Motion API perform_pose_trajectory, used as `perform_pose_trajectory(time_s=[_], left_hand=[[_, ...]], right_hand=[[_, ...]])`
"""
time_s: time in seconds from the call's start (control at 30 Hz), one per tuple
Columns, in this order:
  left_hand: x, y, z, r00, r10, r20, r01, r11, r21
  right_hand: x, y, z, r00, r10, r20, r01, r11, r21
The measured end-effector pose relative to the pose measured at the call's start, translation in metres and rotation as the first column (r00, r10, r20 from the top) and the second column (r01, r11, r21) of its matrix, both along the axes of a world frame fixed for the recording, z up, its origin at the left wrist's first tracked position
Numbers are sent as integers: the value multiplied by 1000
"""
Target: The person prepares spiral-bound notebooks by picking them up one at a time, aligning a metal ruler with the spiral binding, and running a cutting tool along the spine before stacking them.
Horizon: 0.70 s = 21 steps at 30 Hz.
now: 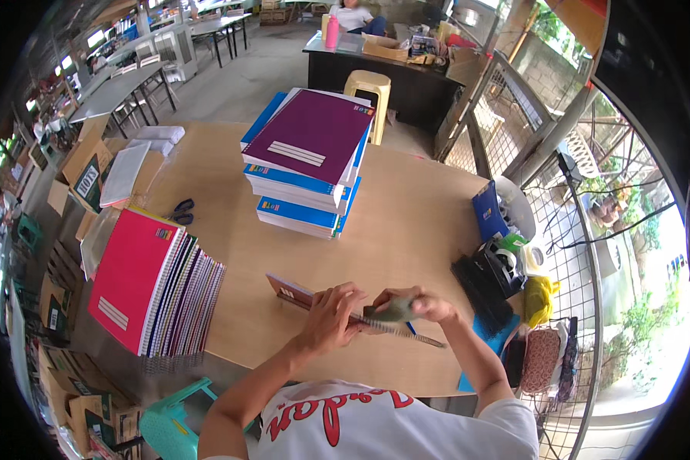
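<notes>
A thin spiral-bound notebook [289,291] is held nearly edge-on above the table in front of me, its wire coil slanting down to the right. My left hand [331,316] grips it near the middle, fingers curled over the top edge. My right hand [431,308] is closed around a grey-green, soft-looking piece [391,310], perhaps a cloth, beside the coil. Its exact kind is unclear. Under the notebook a small blue strip [412,328] shows, mostly hidden. The notebook's cover is largely out of sight.
A tall stack of purple and blue notebooks [307,138] stands ahead. Spiral notebooks with a red cover [136,276] are piled left, near scissors [181,212]. At right are a black brush [483,295], a tape dispenser [502,267] and a yellow bundle [540,300]. A person [353,17] sits far off.
</notes>
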<state>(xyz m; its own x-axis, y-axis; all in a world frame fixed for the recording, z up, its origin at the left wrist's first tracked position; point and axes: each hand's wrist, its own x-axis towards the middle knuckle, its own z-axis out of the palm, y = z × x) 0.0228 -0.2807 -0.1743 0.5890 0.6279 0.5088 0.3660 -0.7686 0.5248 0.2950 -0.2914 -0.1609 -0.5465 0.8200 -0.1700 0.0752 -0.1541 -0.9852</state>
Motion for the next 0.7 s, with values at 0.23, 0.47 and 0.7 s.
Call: perform_pose_trajectory(time_s=[0.23,0.47,0.7], left_hand=[[-52,27,3,965,221,-141,-209,973,95],[-55,34,-5,969,233,-81,-228,972,63],[-59,38,-1,977,202,-73,-194,975,107]], right_hand=[[-19,10,14,983,183,3,-182,976,123],[-35,26,30,964,225,138,-253,938,239],[-49,40,23,934,117,337,-220,933,285]])
